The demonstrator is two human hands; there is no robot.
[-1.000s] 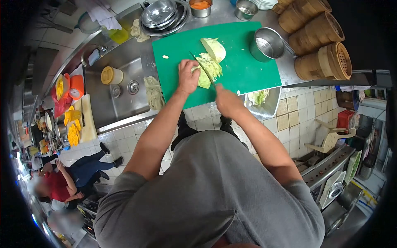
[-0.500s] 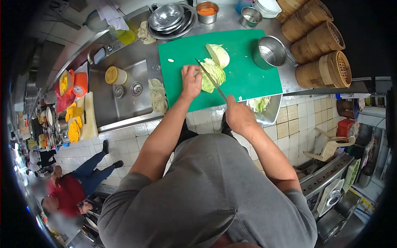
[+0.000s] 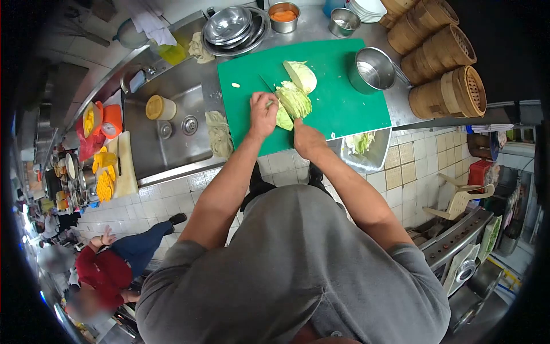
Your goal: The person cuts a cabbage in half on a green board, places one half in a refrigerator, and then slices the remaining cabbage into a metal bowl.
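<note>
On the green cutting board (image 3: 338, 97), my left hand (image 3: 263, 116) has its fingers curled against a pale green piece of cabbage (image 3: 283, 118). My right hand (image 3: 309, 140) is closed on a knife (image 3: 266, 83) at the board's near edge. Its blade angles up and left between the held piece and a pile of sliced cabbage (image 3: 294, 100). Most of the blade is hidden by cabbage and my left fingers; the far end shows. Just beyond the slices lies a larger cabbage wedge (image 3: 300, 77).
A steel pot (image 3: 372, 70) stands on the board's right side, near bamboo steamers (image 3: 447, 94). Below the edge, a bin (image 3: 365, 157) holds cabbage scraps. Left is a sink (image 3: 186, 103); stacked metal bowls (image 3: 229, 26) sit behind. A person in a red top (image 3: 103, 269) is at far left.
My right hand has moved left and slightly up with the knife, bringing the blade closer to my left hand. My left hand stays on the cabbage. The person in red has shifted and raised a hand.
</note>
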